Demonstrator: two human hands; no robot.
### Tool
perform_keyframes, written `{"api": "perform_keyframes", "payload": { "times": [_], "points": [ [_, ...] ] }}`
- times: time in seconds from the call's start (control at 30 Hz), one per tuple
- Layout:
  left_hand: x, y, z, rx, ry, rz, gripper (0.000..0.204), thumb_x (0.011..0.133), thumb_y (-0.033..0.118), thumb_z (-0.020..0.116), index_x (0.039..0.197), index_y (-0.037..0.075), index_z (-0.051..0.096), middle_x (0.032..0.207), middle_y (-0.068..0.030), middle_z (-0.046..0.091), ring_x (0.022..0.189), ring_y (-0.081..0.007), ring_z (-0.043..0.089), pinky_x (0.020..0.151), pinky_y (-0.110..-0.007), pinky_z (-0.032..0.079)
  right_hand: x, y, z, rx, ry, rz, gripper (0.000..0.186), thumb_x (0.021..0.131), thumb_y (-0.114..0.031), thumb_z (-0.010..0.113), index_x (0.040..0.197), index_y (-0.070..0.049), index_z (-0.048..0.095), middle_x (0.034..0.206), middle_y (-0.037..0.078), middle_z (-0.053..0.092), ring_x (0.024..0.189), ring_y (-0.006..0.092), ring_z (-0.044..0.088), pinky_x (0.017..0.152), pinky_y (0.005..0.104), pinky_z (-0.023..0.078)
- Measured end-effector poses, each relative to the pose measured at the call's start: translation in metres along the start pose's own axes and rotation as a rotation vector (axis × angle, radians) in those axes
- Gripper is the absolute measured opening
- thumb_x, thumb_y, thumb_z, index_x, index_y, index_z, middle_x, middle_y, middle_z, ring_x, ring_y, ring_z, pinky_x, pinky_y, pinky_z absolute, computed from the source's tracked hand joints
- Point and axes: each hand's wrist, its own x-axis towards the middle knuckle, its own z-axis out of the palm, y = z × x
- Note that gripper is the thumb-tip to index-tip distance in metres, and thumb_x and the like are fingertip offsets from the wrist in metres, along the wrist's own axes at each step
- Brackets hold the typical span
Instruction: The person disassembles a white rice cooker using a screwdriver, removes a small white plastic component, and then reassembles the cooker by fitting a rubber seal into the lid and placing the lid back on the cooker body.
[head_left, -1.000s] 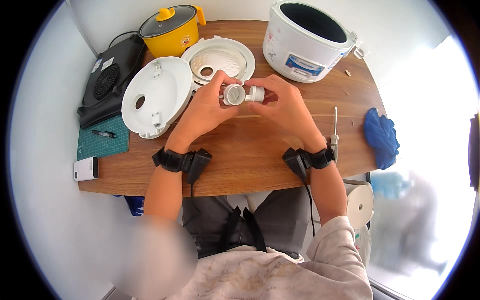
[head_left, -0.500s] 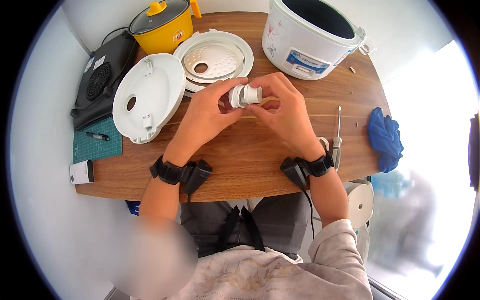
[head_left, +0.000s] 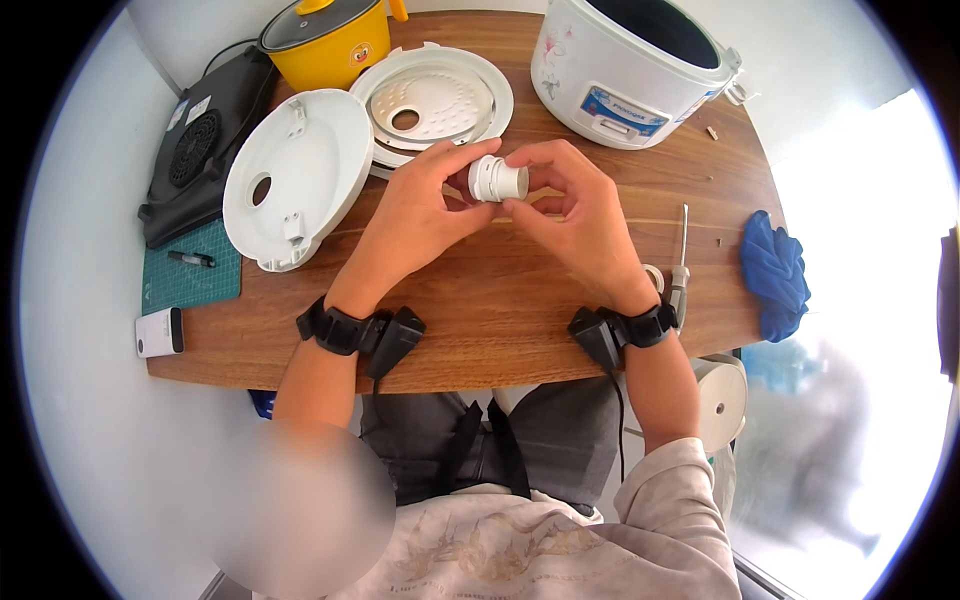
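Observation:
Between my hands, above the middle of the table, is a white plastic steam vent [head_left: 498,181], a short ribbed cylinder lying on its side. The fingers and thumb of my left hand [head_left: 418,208] close round its left end. My right hand [head_left: 578,212] pinches its right end from above and below. No wide gap shows between its two sections. To the left, the white rice cooker lid shell [head_left: 325,170] leans with its round hole visible. Behind my left hand sits the round white inner lid [head_left: 440,105] with a dimpled plate and a hole.
A white rice cooker body [head_left: 610,85] stands at the back right, a yellow pot [head_left: 330,55] at the back left. On the left are a black induction cooker [head_left: 195,145], green cutting mat [head_left: 190,275], pen [head_left: 190,259] and power bank [head_left: 159,333]. On the right lie a screwdriver [head_left: 680,290] and blue cloth [head_left: 774,275].
The two sections of the steam vent have come together, closing the gap between them. Both hands keep their hold on it. The whole view has shifted slightly.

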Motion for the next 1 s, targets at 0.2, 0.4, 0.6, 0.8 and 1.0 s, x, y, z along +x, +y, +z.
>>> {"api": "perform_keyframes", "payload": {
  "times": [0.2,0.4,0.6,0.8,1.0],
  "points": [
    [0.001,0.0,-0.005,-0.13,-0.09,-0.088,0.061,0.086,0.006,0.079,0.143,0.006,0.058,0.124,-0.0052,0.063,0.105,-0.0143,0.065,0.092,-0.029,0.057,-0.001,0.0,-0.003,0.098,-0.015,0.062,0.033,0.086,0.002,0.072,0.118,-0.001,0.064,0.119,0.008,0.065,0.098,0.016,0.071,0.081,0.0292,0.061],
    [0.002,0.008,-0.014,-0.198,-0.176,-0.21,0.065,0.086,0.009,0.082,0.145,0.005,0.056,0.131,-0.0078,0.067,0.111,-0.0157,0.066,0.096,-0.031,0.055,-0.001,0.001,-0.005,0.108,-0.063,0.075,0.034,0.087,0.005,0.071,0.119,-0.002,0.065,0.12,0.007,0.066,0.098,0.0155,0.071,0.084,0.0285,0.06],
    [0.001,0.005,-0.014,-0.258,-0.178,-0.179,0.071,0.084,0.015,0.086,0.146,0.005,0.054,0.128,-0.0091,0.067,0.11,-0.0171,0.066,0.095,-0.031,0.056,-0.002,0.0,-0.008,0.178,-0.074,0.118,0.035,0.087,0.005,0.072,0.121,-0.002,0.064,0.119,0.006,0.068,0.099,0.0146,0.07,0.085,0.0287,0.059],
    [0.003,0.01,-0.019,-0.394,-0.208,-0.266,0.067,0.083,0.022,0.087,0.14,0.003,0.058,0.122,-0.0086,0.068,0.105,-0.0156,0.067,0.087,-0.029,0.058,-0.002,0.004,-0.011,0.25,-0.087,0.058,0.037,0.088,0.005,0.072,0.122,-0.002,0.063,0.119,0.007,0.068,0.101,0.0157,0.07,0.087,0.0293,0.059],
    [0.003,0.004,-0.018,-0.406,-0.207,-0.274,0.068,0.082,0.024,0.088,0.138,0.0,0.058,0.119,-0.0083,0.07,0.102,-0.0143,0.068,0.083,-0.027,0.058,-0.003,0.002,-0.009,0.201,-0.072,0.086,0.038,0.087,0.006,0.072,0.124,-0.002,0.062,0.119,0.007,0.068,0.103,0.0159,0.07,0.088,0.0294,0.059]
  ]
}}
